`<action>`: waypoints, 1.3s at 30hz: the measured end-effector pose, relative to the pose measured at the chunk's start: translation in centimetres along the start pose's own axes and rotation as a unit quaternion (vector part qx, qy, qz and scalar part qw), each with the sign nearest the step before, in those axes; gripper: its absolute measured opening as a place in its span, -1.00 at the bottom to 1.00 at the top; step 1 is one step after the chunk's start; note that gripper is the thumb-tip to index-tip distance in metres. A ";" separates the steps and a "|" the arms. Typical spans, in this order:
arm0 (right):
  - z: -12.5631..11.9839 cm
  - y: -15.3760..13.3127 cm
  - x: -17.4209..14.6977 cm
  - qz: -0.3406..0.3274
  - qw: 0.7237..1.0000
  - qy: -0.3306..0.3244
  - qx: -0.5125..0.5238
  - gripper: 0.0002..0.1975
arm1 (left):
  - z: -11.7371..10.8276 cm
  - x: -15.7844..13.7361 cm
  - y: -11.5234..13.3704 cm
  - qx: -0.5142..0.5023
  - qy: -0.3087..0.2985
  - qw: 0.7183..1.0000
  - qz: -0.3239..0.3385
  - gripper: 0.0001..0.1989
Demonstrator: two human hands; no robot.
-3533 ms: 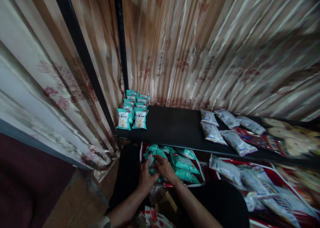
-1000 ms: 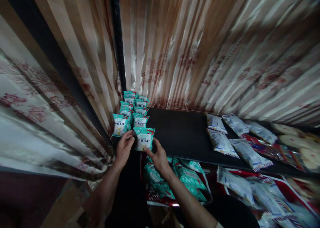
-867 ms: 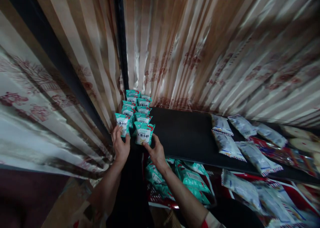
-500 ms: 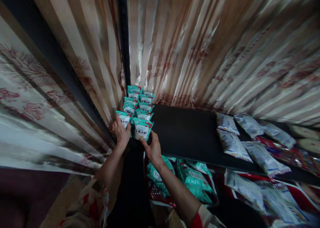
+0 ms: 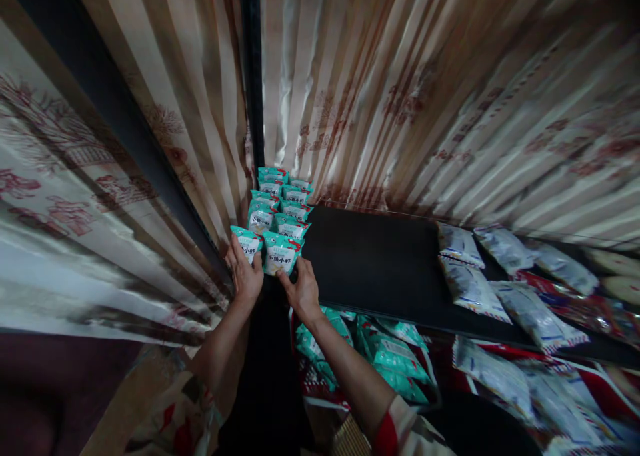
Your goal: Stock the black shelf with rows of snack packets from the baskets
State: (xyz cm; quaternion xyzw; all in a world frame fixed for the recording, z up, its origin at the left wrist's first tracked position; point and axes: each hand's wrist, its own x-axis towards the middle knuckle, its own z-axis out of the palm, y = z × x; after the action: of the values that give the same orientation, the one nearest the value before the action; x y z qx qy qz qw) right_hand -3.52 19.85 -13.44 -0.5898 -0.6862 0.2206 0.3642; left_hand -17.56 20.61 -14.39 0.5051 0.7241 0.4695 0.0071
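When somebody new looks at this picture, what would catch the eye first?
First, teal snack packets stand in two rows at the left end of the black shelf, the left hand and right hand on the front pair. Behind them hangs a striped curtain with red drawings. Silvery packets lie farther right on the shelf.

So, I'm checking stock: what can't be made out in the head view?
Head view:
Rear teal packets: lower fronts hidden by nearer packets.
Left front packet: lower left covered by left hand.
Red basket: floor hidden under heaped packets.
Pale round items: blurred, cut off by right edge.
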 end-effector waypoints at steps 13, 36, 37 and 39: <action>0.8 0.6 -1.5 -0.049 0.995 0.081 0.006 -0.24 | 0.7 -0.4 0.0 0.020 0.034 0.999 -0.005 -0.29; -3.7 -1.1 0.6 -0.111 0.986 0.117 0.034 -0.33 | 1.4 -0.9 0.1 0.008 0.090 0.996 0.020 -0.33; -4.4 -1.7 1.5 -0.138 0.982 0.125 0.026 -0.40 | 1.5 -0.9 0.1 0.006 0.095 0.995 0.020 -0.33; -5.8 -2.9 4.3 -0.185 0.974 0.127 0.004 -0.56 | 1.8 -1.1 0.0 0.009 0.104 0.994 0.015 -0.34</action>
State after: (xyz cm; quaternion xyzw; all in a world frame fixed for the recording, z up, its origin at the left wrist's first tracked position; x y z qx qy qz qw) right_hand -1.16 22.68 -6.56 -0.4738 -0.7310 0.0757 0.4852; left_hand -16.17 21.04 -15.88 0.4642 0.7175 0.5132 -0.0801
